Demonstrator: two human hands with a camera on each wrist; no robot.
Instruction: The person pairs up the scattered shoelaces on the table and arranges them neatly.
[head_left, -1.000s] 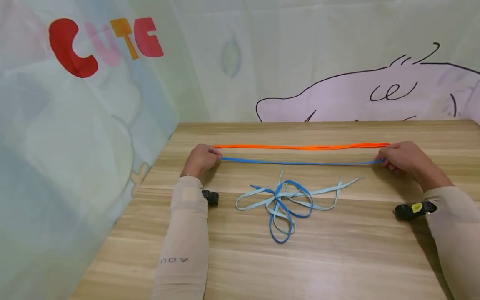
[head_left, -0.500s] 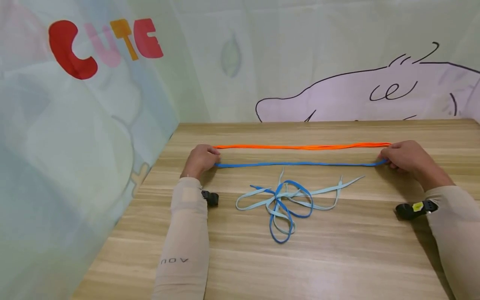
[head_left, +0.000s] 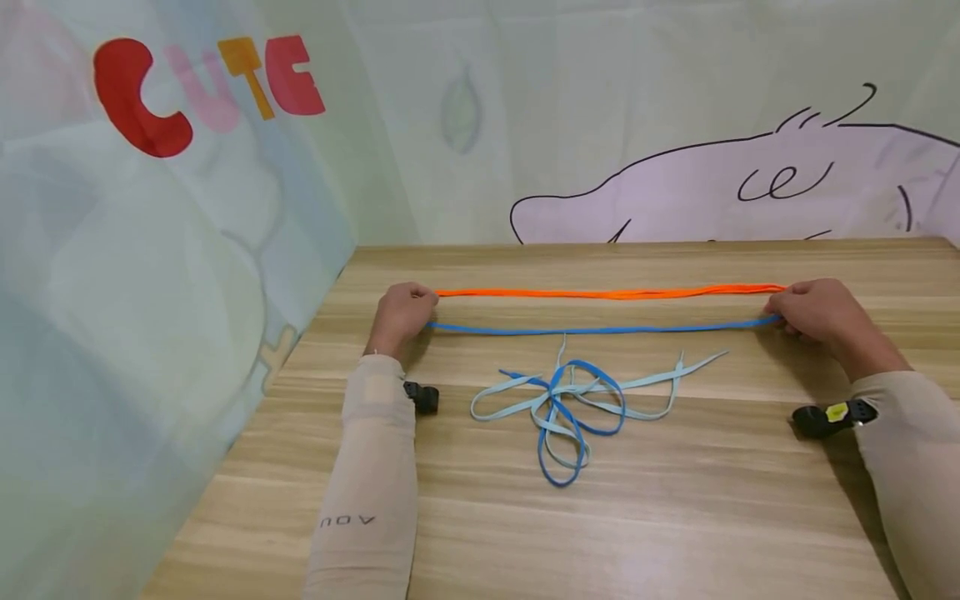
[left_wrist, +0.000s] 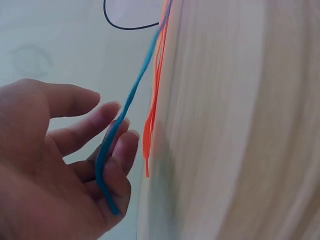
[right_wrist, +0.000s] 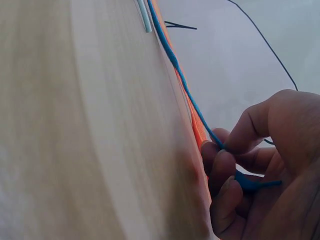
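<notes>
A blue lace (head_left: 600, 331) stretches between the two hands, sagging slightly. In the left wrist view, its left part (left_wrist: 132, 95) runs across the curled lower fingers of the left hand (head_left: 403, 317), with the tip against the palm; thumb and forefinger stand apart. The right hand (head_left: 817, 317) pinches the other end between thumb and fingers, and a short tail (right_wrist: 257, 185) hangs inside that palm. Orange laces (head_left: 600, 293) lie straight behind the blue one, their ends close to both hands. Nearer the body, a loose tangle pairs another blue lace (head_left: 622, 408) with light blue laces (head_left: 498, 411).
The wooden table (head_left: 480, 533) meets a printed cloth backdrop (head_left: 420, 117) along its back and left edges. Black devices sit on the left wrist (head_left: 423, 397) and the right wrist (head_left: 821, 421). Beige sleeves cover both forearms.
The right hand has moved slightly right with the blue lace. At its left end the lace shifted toward the body, and the left fingers changed position. The orange laces and the tangle stayed put.
</notes>
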